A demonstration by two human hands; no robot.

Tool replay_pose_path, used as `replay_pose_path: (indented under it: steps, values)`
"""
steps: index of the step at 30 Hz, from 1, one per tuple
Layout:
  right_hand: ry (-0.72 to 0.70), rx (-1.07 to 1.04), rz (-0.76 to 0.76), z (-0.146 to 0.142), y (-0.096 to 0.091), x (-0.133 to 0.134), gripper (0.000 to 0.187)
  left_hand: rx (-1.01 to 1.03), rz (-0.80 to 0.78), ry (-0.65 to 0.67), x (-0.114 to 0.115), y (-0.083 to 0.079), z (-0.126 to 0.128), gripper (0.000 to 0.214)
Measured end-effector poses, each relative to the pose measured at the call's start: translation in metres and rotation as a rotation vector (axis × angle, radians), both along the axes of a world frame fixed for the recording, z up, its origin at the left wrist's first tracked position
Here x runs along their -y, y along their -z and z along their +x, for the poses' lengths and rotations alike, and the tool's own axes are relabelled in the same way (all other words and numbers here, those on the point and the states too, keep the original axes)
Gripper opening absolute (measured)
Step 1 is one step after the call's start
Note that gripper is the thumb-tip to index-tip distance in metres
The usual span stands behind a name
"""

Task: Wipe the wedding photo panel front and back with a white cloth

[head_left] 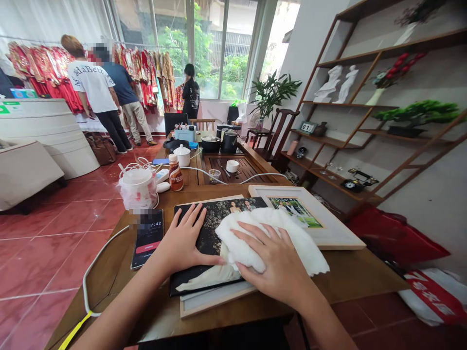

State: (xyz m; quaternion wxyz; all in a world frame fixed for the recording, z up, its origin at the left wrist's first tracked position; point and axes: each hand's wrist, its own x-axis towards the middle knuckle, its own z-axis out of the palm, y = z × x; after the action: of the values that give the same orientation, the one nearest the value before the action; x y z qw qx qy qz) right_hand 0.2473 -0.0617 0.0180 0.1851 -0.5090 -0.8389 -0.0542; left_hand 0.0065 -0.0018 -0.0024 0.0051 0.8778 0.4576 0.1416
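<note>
A dark wedding photo panel (211, 233) lies on the wooden table, on top of a light wooden frame (215, 302) whose lower edge sticks out. My left hand (184, 238) rests flat on the panel's left side, fingers spread and holding nothing. On the panel's right part, my right hand (272, 260) presses down on a bunched white cloth (310, 249), its fingers curved over it. The cloth covers much of the picture and overlaps a second framed photo (341, 228) behind it. Left of the panel lies a phone (148, 243) with a lit screen.
A bag-wrapped white tub (137, 187), a brown bottle (175, 174), a lidded white cup (182, 155) and a tea tray (255, 167) occupy the table. A white cable (87, 277) hangs over its left edge. Shelves (353, 104) stand right; several people are near garment racks.
</note>
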Motion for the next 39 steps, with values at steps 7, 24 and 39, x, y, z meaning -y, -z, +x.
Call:
replay_pose_path:
  steps: [7,24,39]
  values:
    - [0.014,-0.012,0.012,-0.002,-0.001,-0.023,0.053,-0.005,-0.028,0.01,0.002,0.0,0.0,0.118]
    - [-0.037,0.015,-0.013,-0.004,0.002,-0.001,0.055,0.001,-0.004,0.001,0.001,0.003,-0.001,0.113]
    - [0.003,-0.017,0.026,-0.007,0.0,-0.035,0.051,-0.004,-0.012,-0.012,0.001,0.001,0.0,0.116]
